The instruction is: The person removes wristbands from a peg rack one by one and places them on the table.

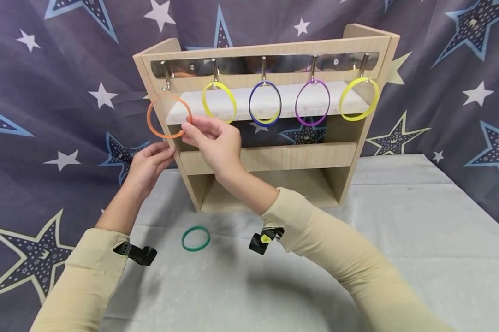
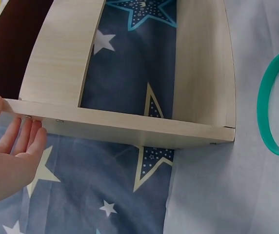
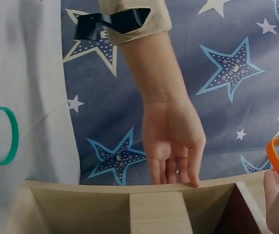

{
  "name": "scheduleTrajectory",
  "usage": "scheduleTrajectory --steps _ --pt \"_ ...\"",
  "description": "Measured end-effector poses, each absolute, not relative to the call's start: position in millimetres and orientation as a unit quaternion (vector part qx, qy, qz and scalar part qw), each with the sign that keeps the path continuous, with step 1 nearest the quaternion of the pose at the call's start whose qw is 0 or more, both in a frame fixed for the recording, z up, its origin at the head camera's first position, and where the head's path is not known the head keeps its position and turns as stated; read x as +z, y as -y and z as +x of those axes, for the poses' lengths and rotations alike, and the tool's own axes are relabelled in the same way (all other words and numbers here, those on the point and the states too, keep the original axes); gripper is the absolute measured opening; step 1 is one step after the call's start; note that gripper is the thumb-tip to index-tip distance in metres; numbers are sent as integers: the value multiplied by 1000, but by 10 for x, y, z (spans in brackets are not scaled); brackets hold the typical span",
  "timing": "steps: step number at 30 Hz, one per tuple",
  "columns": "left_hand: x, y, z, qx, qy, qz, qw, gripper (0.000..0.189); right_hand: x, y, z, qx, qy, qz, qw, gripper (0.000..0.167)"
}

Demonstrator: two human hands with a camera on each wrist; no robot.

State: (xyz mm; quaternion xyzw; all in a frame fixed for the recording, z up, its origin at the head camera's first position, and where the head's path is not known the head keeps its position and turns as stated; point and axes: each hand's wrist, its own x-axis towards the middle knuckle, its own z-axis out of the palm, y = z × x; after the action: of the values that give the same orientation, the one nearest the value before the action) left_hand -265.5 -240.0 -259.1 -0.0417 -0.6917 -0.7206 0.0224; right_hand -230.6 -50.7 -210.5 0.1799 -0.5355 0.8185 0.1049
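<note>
My right hand [image 1: 220, 145] pinches an orange wristband [image 1: 149, 121] between thumb and fingers at its right side. The band hangs just below and in front of the leftmost hook [image 1: 164, 76], which bears no band. My left hand [image 1: 145, 168] touches the left side panel of a wooden shelf unit [image 2: 129, 122], its fingers against the outer face and its thumb at the front edge. Along the metal hook rail hang a yellow band [image 1: 205, 103], a blue band [image 1: 265, 123], a purple band [image 1: 311, 124] and another yellow band [image 1: 353, 119], one per hook.
A green wristband [image 1: 195, 249] lies on the grey cloth-covered table [image 1: 399, 276] in front of the shelf unit. A star-patterned curtain [image 1: 87, 60] hangs close behind and to the left. Inside the unit is a white-topped upper shelf [image 1: 239, 99].
</note>
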Motion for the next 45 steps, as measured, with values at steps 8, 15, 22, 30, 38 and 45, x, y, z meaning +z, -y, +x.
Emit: scheduleTrajectory --steps 8,15,22,30,38,45 --pt "-2613 2398 -2696 -729 681 -67 18 25 -2328 340 -2310 826 535 162 73 27" --pt "-2617 2390 -2700 -739 669 -70 21 37 -2469 214 -2252 818 556 133 68 27" --pt "-2623 2393 -2685 -740 671 -53 16 34 -2644 123 -2211 812 572 106 53 26" --pt "-2604 2435 -2706 -746 663 -60 21 26 -2815 110 -2244 815 572 94 17 28" --pt "-2634 2455 -2699 -736 674 -56 18 31 -3025 84 -2241 810 583 69 -12 27" --pt "-2623 2449 -2695 -735 675 -59 20 24 -3160 35 -2237 801 596 55 -25 25"
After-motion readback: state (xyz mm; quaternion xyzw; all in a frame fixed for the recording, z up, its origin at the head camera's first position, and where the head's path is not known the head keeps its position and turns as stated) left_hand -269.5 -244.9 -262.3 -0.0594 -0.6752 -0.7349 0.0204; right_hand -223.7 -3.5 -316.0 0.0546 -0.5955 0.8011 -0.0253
